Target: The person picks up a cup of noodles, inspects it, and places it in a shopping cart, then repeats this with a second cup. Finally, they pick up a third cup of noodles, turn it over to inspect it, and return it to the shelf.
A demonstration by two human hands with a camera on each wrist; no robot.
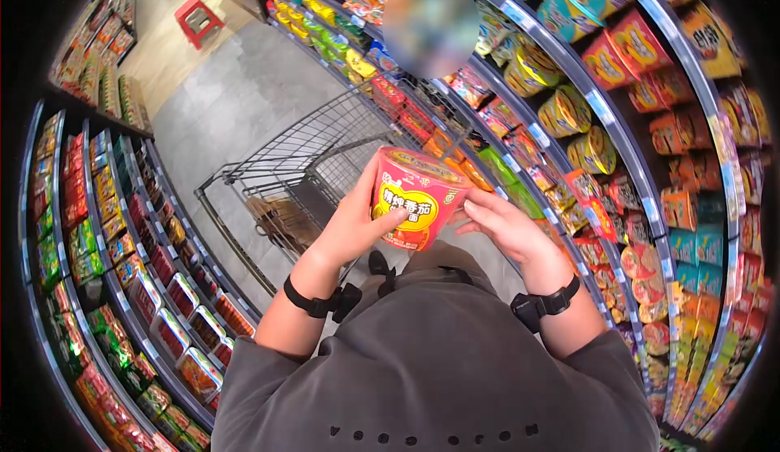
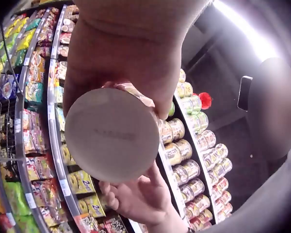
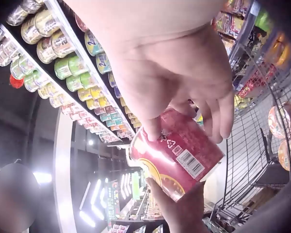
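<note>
My left hand (image 1: 351, 223) grips a red cup of instant noodles (image 1: 410, 208) in front of my body, thumb across its yellow front label. The cup is tilted, its printed lid towards the shelves ahead. In the left wrist view the pale round base of the cup (image 2: 111, 138) faces the camera. My right hand (image 1: 510, 226) is at the cup's right side with loosely bent fingers; in the right wrist view its thumb (image 3: 153, 128) lies against the red wall near the barcode, and the other fingers (image 3: 218, 116) extend past the cup.
A wire shopping cart (image 1: 313, 200) stands just ahead, with a brown item (image 1: 284, 223) inside. Shelves of noodle cups and packets (image 1: 569, 110) rise close on the right. More shelves (image 1: 106, 249) line the left. A red stool (image 1: 197, 23) stands farther down the aisle.
</note>
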